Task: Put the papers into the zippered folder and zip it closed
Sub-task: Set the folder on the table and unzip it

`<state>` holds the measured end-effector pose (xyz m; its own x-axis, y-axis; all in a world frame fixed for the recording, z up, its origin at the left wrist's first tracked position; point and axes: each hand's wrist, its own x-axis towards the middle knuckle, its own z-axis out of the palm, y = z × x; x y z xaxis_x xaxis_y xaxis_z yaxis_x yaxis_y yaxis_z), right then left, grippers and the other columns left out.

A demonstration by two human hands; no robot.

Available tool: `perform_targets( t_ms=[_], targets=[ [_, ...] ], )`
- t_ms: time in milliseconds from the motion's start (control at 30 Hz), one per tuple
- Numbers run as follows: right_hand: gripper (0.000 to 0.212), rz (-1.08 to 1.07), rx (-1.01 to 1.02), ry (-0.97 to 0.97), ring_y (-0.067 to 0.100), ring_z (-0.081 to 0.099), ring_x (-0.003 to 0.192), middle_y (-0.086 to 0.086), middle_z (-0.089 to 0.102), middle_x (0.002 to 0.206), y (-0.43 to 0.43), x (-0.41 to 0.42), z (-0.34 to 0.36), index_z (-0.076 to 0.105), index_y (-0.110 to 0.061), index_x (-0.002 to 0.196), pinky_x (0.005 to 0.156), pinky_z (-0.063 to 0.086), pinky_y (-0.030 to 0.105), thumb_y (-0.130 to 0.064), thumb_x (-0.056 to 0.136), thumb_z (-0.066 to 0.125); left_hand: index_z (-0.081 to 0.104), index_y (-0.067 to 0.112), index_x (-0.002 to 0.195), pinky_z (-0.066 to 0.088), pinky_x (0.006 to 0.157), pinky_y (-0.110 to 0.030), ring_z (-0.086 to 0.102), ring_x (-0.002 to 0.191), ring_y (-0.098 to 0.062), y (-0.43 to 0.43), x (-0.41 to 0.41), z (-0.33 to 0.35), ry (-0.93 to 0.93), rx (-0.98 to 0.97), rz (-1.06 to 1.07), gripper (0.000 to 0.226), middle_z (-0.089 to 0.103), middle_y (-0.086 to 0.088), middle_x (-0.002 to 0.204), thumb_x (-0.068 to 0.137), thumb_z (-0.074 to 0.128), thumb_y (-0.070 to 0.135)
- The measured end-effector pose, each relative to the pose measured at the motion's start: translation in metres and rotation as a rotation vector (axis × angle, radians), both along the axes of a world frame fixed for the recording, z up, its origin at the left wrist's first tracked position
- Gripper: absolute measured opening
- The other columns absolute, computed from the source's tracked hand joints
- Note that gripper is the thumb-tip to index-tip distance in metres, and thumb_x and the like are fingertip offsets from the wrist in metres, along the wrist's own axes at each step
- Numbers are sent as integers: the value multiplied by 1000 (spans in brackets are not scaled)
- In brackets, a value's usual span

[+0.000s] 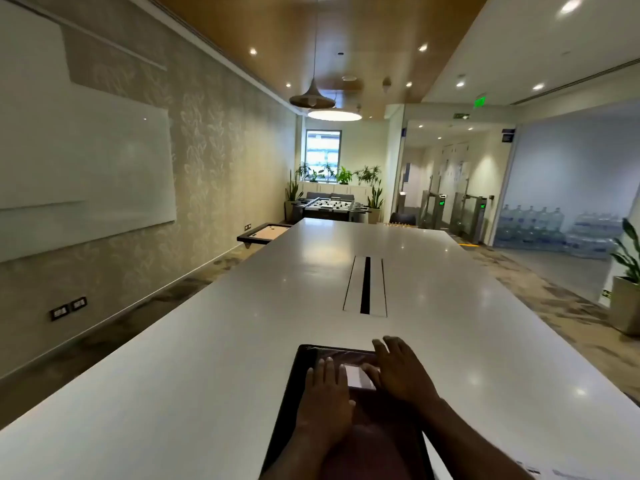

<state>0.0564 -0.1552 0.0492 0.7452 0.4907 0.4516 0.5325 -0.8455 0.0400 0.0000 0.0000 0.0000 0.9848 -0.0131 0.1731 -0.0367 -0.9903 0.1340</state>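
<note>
A dark zippered folder (300, 367) lies flat on the near end of a long white table (214, 341), right under both hands. The left hand (323, 393) rests palm-down on the folder's middle, fingers straight and close together. The right hand (401, 368) lies flat on its far right part, fingers spread, the tips reaching the far right corner. A white label (358, 375) shows between the hands. Printed white papers (554, 472) lie on the table beside the right forearm, mostly cut off by the frame's edge.
</note>
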Motion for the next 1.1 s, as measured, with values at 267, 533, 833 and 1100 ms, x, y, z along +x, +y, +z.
perform_targets(
  t_ms=[267,533,833,1100],
  targets=[
    [66,2,-20,209,24,36,138,11,44,146,12,29,-57,40,-10,142,115,24,33,-53,92,42,17,10,152,0,118,-47,1,147,-35,12,9,-29,53,-55,79,75,8,-24,159,95,27,58],
    [68,-53,-5,326,27,30,141,15,36,151,25,48,-79,39,-13,143,115,24,36,-58,93,35,17,11,152,-2,119,-46,2,148,-33,13,8,-43,-13,-47,81,75,9,-23,159,94,24,59],
    [45,-55,-25,259,25,56,107,8,60,117,32,69,-67,60,-21,122,88,46,35,-51,93,43,16,10,152,-4,119,-47,1,148,-34,11,9,-48,-36,-61,83,77,8,-24,159,93,24,59],
    [48,-22,23,383,30,59,100,13,63,106,107,109,-48,68,-15,105,81,51,38,-54,91,46,14,11,152,-8,118,-47,-3,147,-34,10,9,-49,-29,-84,68,76,4,-23,159,94,22,60]
  ],
)
